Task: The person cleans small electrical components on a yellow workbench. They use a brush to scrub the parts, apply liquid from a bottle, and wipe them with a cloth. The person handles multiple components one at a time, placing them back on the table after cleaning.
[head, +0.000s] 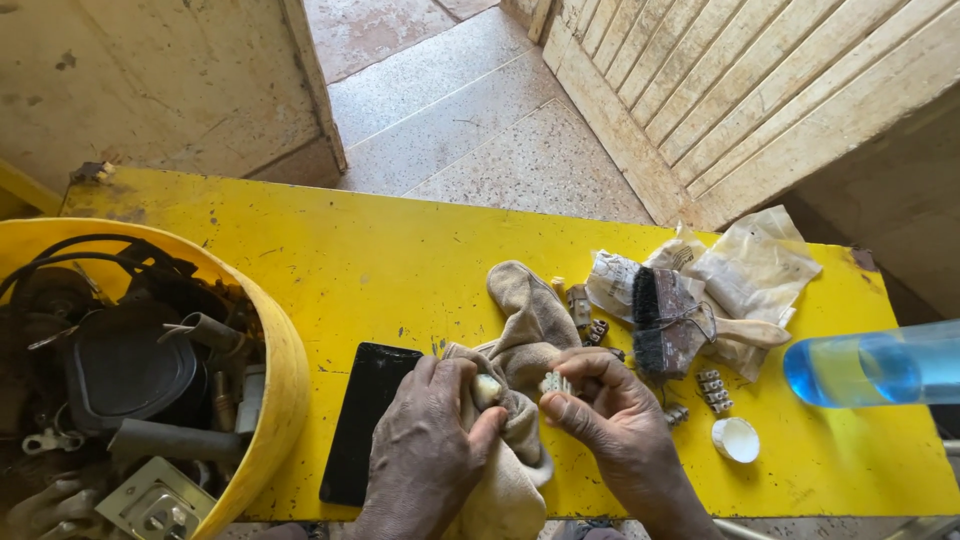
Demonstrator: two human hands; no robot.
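My left hand [425,455] bunches a beige cloth [525,320] around a small pale part [487,389] that peeks out between thumb and fingers. My right hand [610,415] pinches a small whitish ribbed connector block [554,383] right beside the cloth. Both hands are over the front edge of a yellow table [400,260].
A black phone [365,420] lies flat left of my hands. A yellow tub [275,400] of cables and scrap parts stands at far left. To the right are a dark-bristled brush [665,325], plastic bags [750,265], loose terminal blocks [712,390], a white cap [736,439] and a blue bottle [880,365].
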